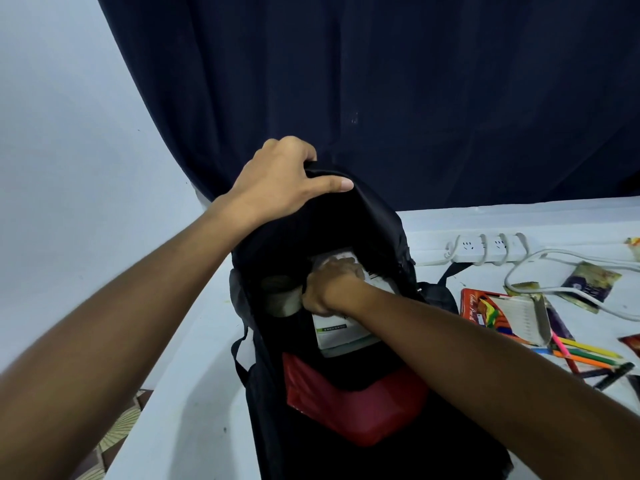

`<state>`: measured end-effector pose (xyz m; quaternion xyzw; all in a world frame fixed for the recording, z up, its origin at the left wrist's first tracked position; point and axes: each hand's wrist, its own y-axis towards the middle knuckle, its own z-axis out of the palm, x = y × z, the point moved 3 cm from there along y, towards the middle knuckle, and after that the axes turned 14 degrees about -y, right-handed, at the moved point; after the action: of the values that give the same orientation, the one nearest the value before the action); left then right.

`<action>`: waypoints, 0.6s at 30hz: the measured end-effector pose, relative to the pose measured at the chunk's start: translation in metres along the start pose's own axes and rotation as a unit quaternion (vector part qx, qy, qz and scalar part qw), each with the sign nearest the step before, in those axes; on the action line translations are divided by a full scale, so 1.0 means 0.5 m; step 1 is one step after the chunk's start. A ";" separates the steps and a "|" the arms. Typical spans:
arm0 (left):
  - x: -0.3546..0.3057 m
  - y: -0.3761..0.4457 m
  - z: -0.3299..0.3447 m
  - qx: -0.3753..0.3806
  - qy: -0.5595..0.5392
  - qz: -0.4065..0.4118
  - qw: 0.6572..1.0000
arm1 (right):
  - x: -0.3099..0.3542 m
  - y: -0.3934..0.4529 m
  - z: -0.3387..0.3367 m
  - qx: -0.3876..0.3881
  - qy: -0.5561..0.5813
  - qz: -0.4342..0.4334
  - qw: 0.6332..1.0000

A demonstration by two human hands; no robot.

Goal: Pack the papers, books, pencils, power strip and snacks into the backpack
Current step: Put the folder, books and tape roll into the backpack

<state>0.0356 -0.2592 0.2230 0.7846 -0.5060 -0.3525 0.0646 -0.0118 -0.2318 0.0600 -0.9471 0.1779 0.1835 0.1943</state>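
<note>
A black backpack point(374, 230) with a red front pocket point(353, 407) stands open on the white table. My left hand point(280, 181) grips the top edge of its flap and holds it up. Inside the opening, my right hand point(329, 285) grips a white book or stack of papers point(339, 336) that sits partly in the bag. To the right on the table lie a white power strip point(485, 249) with its cable, a red coloured-pencil box point(498, 313), loose pencils point(585, 358) and snack packets point(588, 284).
A dark blue curtain point(381, 81) hangs behind the table. A pale wall is on the left. The table edge point(145, 403) runs along the lower left, with patterned floor below. Another red packet point(632, 344) lies at the right edge.
</note>
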 end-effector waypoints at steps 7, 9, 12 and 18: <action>-0.008 -0.009 0.000 0.016 0.001 0.007 1.000 | -0.061 -0.061 0.017 0.009 0.048 -0.024 0.999; -0.018 -0.010 -0.002 0.028 0.006 0.015 0.999 | -0.050 -0.025 0.015 0.037 -0.017 -0.032 0.999; -0.019 -0.010 -0.007 0.046 0.006 0.025 0.999 | -0.056 0.031 0.027 0.013 -0.009 -0.063 0.998; -0.012 -0.023 -0.011 0.055 0.005 0.029 0.998 | -0.087 0.066 0.019 0.002 0.053 -0.063 0.997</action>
<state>0.0460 -0.2501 0.2246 0.7735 -0.5470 -0.3183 0.0338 -0.0656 -0.2445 0.0599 -0.9645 0.1279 0.1198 0.1976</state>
